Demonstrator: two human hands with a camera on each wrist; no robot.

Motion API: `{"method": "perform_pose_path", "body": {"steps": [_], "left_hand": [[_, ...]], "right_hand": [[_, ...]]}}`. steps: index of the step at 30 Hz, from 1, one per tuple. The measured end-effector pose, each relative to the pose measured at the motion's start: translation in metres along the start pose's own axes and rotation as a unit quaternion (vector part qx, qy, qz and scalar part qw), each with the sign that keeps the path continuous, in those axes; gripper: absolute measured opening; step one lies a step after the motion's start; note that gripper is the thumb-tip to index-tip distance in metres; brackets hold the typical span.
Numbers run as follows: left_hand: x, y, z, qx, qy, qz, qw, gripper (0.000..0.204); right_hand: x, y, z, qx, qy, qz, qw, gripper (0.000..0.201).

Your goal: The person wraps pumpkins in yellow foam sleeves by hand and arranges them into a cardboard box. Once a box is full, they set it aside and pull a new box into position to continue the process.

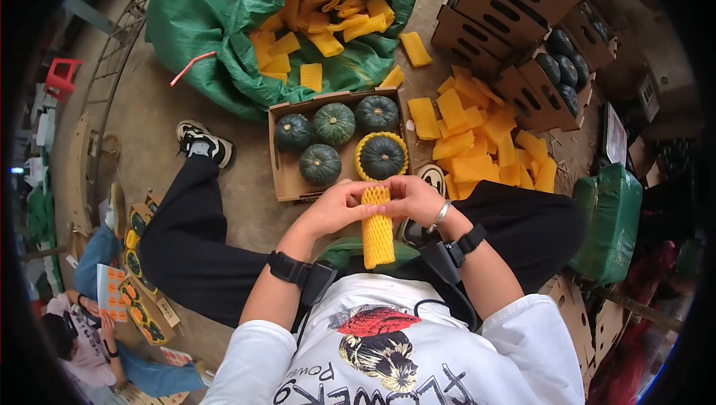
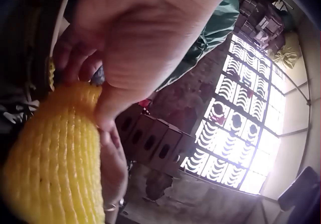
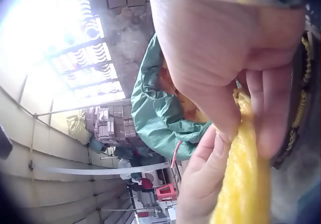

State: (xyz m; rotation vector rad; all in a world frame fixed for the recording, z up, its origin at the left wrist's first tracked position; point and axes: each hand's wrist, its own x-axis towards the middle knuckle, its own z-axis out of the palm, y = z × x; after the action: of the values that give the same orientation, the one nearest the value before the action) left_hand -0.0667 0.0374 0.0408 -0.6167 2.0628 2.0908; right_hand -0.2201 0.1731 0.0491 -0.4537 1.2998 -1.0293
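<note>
Both hands meet at the top end of a yellow foam net sleeve (image 1: pixel 378 237), which hangs down toward the lap. My left hand (image 1: pixel 335 205) pinches one side of its upper edge, and my right hand (image 1: pixel 412 200) pinches the other. In the left wrist view the ribbed foam sleeve (image 2: pixel 57 153) widens below the fingers. The right wrist view shows the thumb and fingers of the right hand (image 3: pixel 220 68) on the sleeve's narrow rim. Just beyond the hands, a cardboard box (image 1: pixel 287 174) holds several dark green squashes (image 1: pixel 333 123); one squash (image 1: pixel 383 156) wears a yellow net.
A green sack (image 1: pixel 201 39) full of yellow sleeves stands behind the box. More sleeves (image 1: pixel 477 136) lie heaped at the right, near stacked cartons (image 1: pixel 500 13). A green wrapped bundle (image 1: pixel 608 222) sits far right. Another person (image 1: pixel 82 338) sits at lower left with a sticker sheet (image 1: pixel 112 293).
</note>
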Motion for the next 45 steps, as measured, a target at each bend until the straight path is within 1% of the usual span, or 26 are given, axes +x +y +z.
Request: {"method": "perform_pose_path", "body": {"steps": [2,4,6,8,9,11,14,16,17,18,19,20,21,22,24,25,26,27,28,30,32,35,38,40,42,45], "left_hand": [[-0.001,-0.009,0.003,-0.197,0.038,-0.043,0.979,0.028],[0.004,-0.020,0.001,-0.233,0.044,-0.006,0.971,0.018],[0.004,-0.010,0.000,-0.174,-0.025,-0.102,0.979,0.020],[0.003,-0.018,-0.007,-0.129,-0.042,-0.034,0.990,0.026],[0.000,-0.012,-0.010,-0.195,-0.056,-0.001,0.979,0.026],[0.000,0.000,-0.011,-0.260,-0.068,0.033,0.963,0.026],[0.020,-0.013,-0.007,-0.343,0.118,0.053,0.931,0.025],[0.029,-0.024,-0.017,0.065,0.271,0.016,0.960,0.029],[0.033,-0.030,-0.019,0.200,0.316,-0.007,0.927,0.031],[0.035,-0.033,-0.015,0.200,0.349,0.005,0.916,0.033],[0.037,-0.036,-0.014,0.202,0.380,0.021,0.902,0.036],[0.034,-0.039,-0.017,0.188,0.283,0.071,0.938,0.036],[0.033,-0.037,-0.019,-0.076,0.162,0.025,0.984,0.035],[0.033,-0.034,-0.022,-0.335,0.029,-0.022,0.942,0.034],[0.037,-0.029,-0.033,-0.347,0.144,-0.002,0.927,0.033],[0.045,-0.033,-0.032,-0.205,0.272,0.035,0.940,0.031],[0.053,-0.036,-0.029,-0.208,0.274,0.032,0.938,0.031],[0.060,-0.036,-0.022,0.042,0.250,0.073,0.965,0.030],[0.066,-0.035,-0.014,0.291,0.208,0.108,0.928,0.029],[0.079,-0.056,0.018,0.389,0.190,0.049,0.900,0.029],[0.088,-0.057,0.017,0.362,0.205,0.044,0.908,0.024],[0.085,-0.049,0.018,0.334,0.139,-0.041,0.931,0.024],[0.074,-0.061,0.017,0.172,0.228,-0.063,0.956,0.030],[0.059,-0.051,-0.003,-0.023,0.287,0.021,0.957,0.039],[0.042,-0.025,-0.021,-0.323,0.303,0.121,0.888,0.039],[0.029,0.015,-0.024,-0.324,0.243,0.127,0.906,0.058]], "right_hand": [[-0.004,-0.008,0.000,0.001,0.030,0.003,1.000,0.020],[0.002,0.008,-0.006,-0.270,-0.090,-0.037,0.958,0.019],[0.007,0.025,0.000,-0.156,-0.147,0.021,0.977,0.017],[0.015,0.018,-0.008,-0.269,0.017,-0.309,0.912,0.015],[0.012,0.003,-0.012,0.036,0.064,-0.114,0.991,0.019],[0.012,-0.004,-0.020,0.257,0.000,-0.095,0.962,0.028],[0.010,-0.007,0.000,0.370,-0.111,-0.112,0.916,0.035],[0.030,-0.013,-0.005,0.272,-0.010,-0.097,0.958,0.025],[0.040,-0.015,-0.013,-0.056,0.158,-0.120,0.979,0.021],[0.049,-0.014,-0.019,-0.375,0.302,-0.129,0.867,0.018],[0.061,-0.009,-0.012,-0.412,0.320,-0.315,0.793,0.014],[0.068,-0.006,-0.014,-0.460,0.229,-0.257,0.818,0.013],[0.074,-0.008,-0.018,-0.492,0.146,-0.205,0.833,0.014],[0.085,-0.014,-0.025,-0.520,0.060,-0.152,0.838,0.016],[0.107,-0.033,-0.053,-0.462,0.030,-0.117,0.878,0.021],[0.121,-0.038,-0.062,-0.518,0.128,-0.103,0.839,0.025],[0.139,-0.043,-0.068,-0.592,0.236,-0.003,0.771,0.036],[0.144,-0.045,-0.059,-0.648,0.259,-0.018,0.716,0.047],[0.150,-0.047,-0.048,-0.699,0.281,-0.034,0.657,0.059],[0.167,-0.040,-0.031,-0.728,0.278,0.052,0.625,0.082],[0.175,-0.034,-0.042,-0.699,0.283,0.031,0.656,0.086],[0.168,-0.011,-0.056,-0.581,0.340,-0.212,0.709,0.080],[0.142,-0.019,-0.044,-0.413,0.373,-0.317,0.768,0.080],[0.128,-0.033,-0.038,-0.390,0.396,-0.360,0.750,0.079],[0.100,-0.051,-0.026,-0.359,0.430,-0.401,0.725,0.078],[0.052,-0.076,0.026,-0.562,0.298,-0.382,0.671,0.072]]}}
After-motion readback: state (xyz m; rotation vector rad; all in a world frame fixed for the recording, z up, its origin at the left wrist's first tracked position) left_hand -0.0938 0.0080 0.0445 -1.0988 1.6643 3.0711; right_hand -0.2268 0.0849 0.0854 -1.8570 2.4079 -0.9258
